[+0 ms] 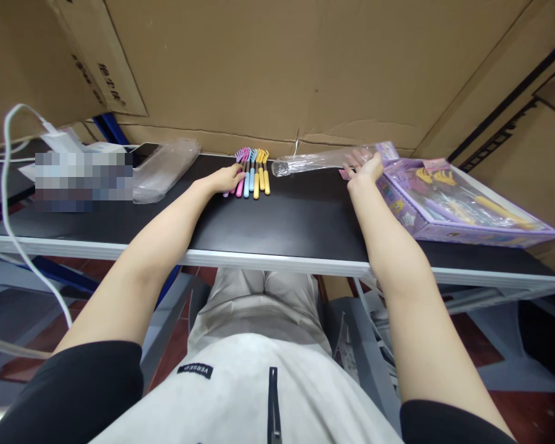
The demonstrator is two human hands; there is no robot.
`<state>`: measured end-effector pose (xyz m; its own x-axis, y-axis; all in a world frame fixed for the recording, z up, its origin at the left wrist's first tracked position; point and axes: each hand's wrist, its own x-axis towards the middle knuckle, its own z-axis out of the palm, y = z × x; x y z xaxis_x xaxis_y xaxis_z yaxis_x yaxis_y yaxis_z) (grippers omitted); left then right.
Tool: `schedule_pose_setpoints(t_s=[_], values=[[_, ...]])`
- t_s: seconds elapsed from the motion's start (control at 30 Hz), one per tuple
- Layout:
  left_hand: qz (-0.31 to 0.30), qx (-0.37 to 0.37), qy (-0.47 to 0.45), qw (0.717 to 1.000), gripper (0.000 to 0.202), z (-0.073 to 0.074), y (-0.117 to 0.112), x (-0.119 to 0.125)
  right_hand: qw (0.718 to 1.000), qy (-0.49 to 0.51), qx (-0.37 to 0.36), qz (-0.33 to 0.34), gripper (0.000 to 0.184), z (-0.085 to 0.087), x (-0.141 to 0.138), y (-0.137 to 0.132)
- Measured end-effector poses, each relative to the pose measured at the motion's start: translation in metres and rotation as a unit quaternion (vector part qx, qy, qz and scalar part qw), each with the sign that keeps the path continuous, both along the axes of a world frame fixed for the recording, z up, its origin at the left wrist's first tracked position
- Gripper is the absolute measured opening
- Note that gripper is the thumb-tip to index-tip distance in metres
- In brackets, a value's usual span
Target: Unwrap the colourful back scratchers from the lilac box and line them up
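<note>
A row of several small pastel scratchers [254, 172] in pink, blue and yellow lies at the back of the black table [296, 228]. My left hand [226, 179] rests beside them, fingers curled around the pink ones at the row's left end. My right hand [367, 168] is closed on the end of a long clear plastic bag [312, 162] that lies along the back edge. Just right of that hand sits a purple display box [462, 206] holding more scratchers.
A pile of clear plastic bags [164, 168] lies at the back left, next to a white charger and cable [9, 185]. Large cardboard sheets [277, 68] wall off the back and right. My knees sit under the white front edge of the table.
</note>
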<state>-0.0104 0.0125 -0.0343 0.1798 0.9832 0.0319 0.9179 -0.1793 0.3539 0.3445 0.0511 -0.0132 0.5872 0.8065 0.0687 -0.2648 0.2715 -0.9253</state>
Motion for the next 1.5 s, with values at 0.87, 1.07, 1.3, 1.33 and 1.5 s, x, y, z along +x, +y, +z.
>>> schedule_pose_setpoints(t_s=[0.87,1.07,1.3,1.33,1.5], values=[[-0.087,0.058,-0.548,0.83,0.018,0.004,-0.022,0.067,0.961,-0.056,-0.039,0.269,0.024,0.001,-0.101,-0.063],[-0.006,-0.011,-0.606,0.796,0.02,0.007,-0.033,0.075,0.941,-0.086,-0.06,0.323,0.022,-0.005,-0.12,-0.077],[0.047,-0.04,-0.597,0.8,0.027,0.011,-0.033,0.075,0.951,-0.12,-0.042,0.283,0.033,-0.01,-0.126,-0.083],[0.046,-0.04,-0.592,0.804,0.026,0.011,-0.033,0.075,0.948,-0.136,-0.032,0.287,0.031,-0.01,-0.125,-0.083],[0.01,-0.032,-0.559,0.828,0.028,0.01,-0.034,0.075,0.934,-0.168,-0.014,0.316,0.014,-0.013,-0.122,-0.08]])
